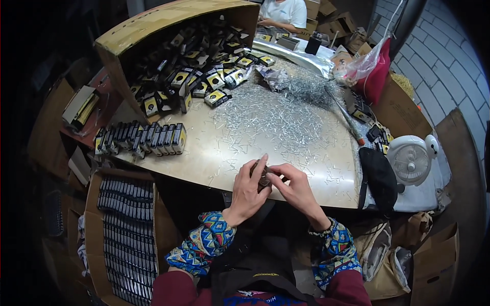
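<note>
Both hands meet at the near edge of the pale table (pixel 204 168). My left hand (pixel 247 193) is closed around a small dark object (pixel 264 179), its index finger stretched over the top. From the other side, my right hand (pixel 296 189) pinches the same object between thumb and fingers. Most of it is hidden by the fingers, so I cannot tell its kind. Just beyond my hands, a wide scatter of small bent silver wire pieces (pixel 270 122) covers the tabletop.
A tipped carton (pixel 115 66) spills small black-and-yellow boxes (pixel 217 98) at the back left. More boxes stand in rows (pixel 166 140) at left. Below, an open carton (pixel 93 219) holds packed rows. A white fan (pixel 411 166) and black bag (pixel 377 176) sit right. A person (pixel 288 15) works opposite.
</note>
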